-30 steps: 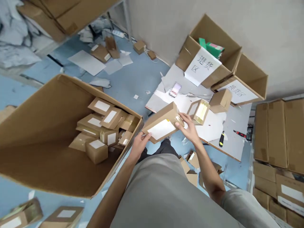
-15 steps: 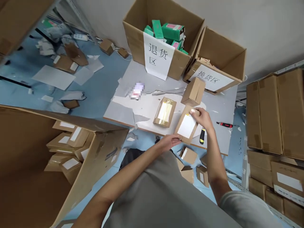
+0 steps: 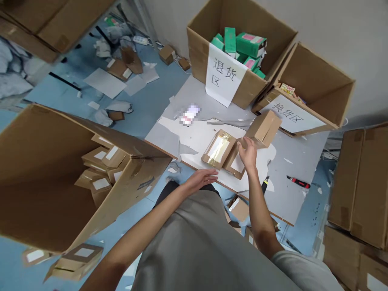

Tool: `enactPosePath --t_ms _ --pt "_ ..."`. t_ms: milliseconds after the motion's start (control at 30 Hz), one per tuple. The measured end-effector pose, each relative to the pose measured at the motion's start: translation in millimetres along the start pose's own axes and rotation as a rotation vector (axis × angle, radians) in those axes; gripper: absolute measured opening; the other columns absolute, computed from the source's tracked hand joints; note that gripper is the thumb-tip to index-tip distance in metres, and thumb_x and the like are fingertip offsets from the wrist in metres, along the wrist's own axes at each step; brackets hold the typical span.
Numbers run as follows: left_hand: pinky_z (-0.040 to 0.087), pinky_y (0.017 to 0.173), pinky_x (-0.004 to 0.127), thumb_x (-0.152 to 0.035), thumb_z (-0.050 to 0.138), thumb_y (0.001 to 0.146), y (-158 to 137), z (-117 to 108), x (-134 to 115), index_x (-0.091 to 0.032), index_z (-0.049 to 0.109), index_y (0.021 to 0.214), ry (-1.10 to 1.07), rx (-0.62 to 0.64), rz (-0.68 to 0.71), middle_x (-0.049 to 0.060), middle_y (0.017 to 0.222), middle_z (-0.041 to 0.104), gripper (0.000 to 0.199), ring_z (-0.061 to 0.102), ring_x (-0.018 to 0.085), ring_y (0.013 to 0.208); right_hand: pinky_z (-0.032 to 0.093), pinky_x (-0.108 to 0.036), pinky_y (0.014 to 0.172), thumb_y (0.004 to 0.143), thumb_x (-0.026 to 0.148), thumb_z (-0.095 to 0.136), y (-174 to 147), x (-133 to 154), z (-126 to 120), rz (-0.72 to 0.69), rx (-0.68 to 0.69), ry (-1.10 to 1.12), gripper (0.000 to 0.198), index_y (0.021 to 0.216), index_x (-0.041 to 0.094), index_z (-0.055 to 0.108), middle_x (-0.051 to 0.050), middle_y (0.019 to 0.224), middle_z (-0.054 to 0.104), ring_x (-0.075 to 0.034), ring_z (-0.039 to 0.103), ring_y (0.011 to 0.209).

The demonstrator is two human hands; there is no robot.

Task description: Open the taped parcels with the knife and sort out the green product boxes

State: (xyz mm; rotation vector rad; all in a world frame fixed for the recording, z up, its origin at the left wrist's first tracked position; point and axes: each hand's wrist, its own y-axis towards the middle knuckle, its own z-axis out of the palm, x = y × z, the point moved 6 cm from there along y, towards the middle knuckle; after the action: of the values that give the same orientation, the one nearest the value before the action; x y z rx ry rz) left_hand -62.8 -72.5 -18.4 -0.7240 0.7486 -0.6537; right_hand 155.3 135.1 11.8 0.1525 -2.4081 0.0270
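My left hand (image 3: 201,179) is just off the table's front edge, fingers stretched out and nothing held. Near its fingertips lies a small cardboard box (image 3: 211,152) with a white label and shiny tape. Against the right side of that box is a second labelled cardboard box (image 3: 233,166), partly covered by my right hand (image 3: 248,152). My right thumb and fingers are curled at its far right corner; their exact contact is hidden. Right behind that hand stands a taller plain cardboard box (image 3: 264,128).
Two big open cartons with paper signs, one holding green boxes (image 3: 250,44), stand at the table's back. A yellow-black cutter (image 3: 265,185) and a red-black cutter (image 3: 298,182) lie at right. Left is a large carton (image 3: 145,173) with labelled boxes. Opened boxes litter the floor.
The second labelled box has slid left against the taped one, with my right hand at it. My left hand has come off its near end. The view has turned left.
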Motion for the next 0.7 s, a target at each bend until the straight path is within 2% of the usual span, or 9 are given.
enactPosePath --t_ms 133,267,400,533,700 --pt "0.063 0.121 0.046 -0.029 0.084 0.096 -50 -88 -17 -0.020 0.088 0.115 -0.204 -0.250 0.140 0.019 0.142 0.083 0.021 0.082 0.035 0.131 0.055 -0.064 0.127 0.110 0.057 0.060 -10 83 36 -0.166 0.152 0.067 0.051 0.141 0.022 0.079 -0.019 0.147 0.080 -0.039 0.072 0.142" --pt "0.065 0.119 0.041 -0.023 0.073 0.099 -103 -179 -17 -0.019 0.086 0.113 -0.459 -0.442 0.261 0.017 0.143 0.082 0.019 0.082 0.029 0.131 0.059 -0.063 0.124 0.111 0.062 0.061 -31 175 102 -0.308 0.348 0.096 0.050 0.139 0.025 0.081 -0.017 0.143 0.082 -0.039 0.075 0.138" --pt "0.064 0.122 0.042 -0.023 0.072 0.099 -161 -267 -7 -0.020 0.085 0.115 -0.634 -0.504 0.381 0.016 0.143 0.082 0.021 0.080 0.028 0.134 0.059 -0.061 0.124 0.111 0.063 0.061 -68 263 185 -0.421 0.513 0.101 0.052 0.140 0.024 0.081 -0.018 0.144 0.082 -0.039 0.076 0.139" --pt "0.059 0.128 0.044 -0.025 0.071 0.100 -218 -355 11 -0.020 0.084 0.119 -0.737 -0.545 0.439 0.018 0.150 0.078 0.023 0.077 0.030 0.141 0.059 -0.060 0.124 0.110 0.066 0.060 -119 341 275 -0.481 0.650 0.078 0.056 0.139 0.024 0.082 -0.017 0.144 0.083 -0.039 0.076 0.139" --pt "0.058 0.130 0.046 -0.026 0.073 0.098 -274 -466 38 -0.021 0.082 0.122 -0.865 -0.611 0.460 0.018 0.151 0.078 0.026 0.073 0.031 0.148 0.058 -0.061 0.126 0.109 0.067 0.063 -185 412 392 -0.522 0.823 0.043 0.056 0.140 0.024 0.082 -0.017 0.146 0.082 -0.039 0.077 0.139"
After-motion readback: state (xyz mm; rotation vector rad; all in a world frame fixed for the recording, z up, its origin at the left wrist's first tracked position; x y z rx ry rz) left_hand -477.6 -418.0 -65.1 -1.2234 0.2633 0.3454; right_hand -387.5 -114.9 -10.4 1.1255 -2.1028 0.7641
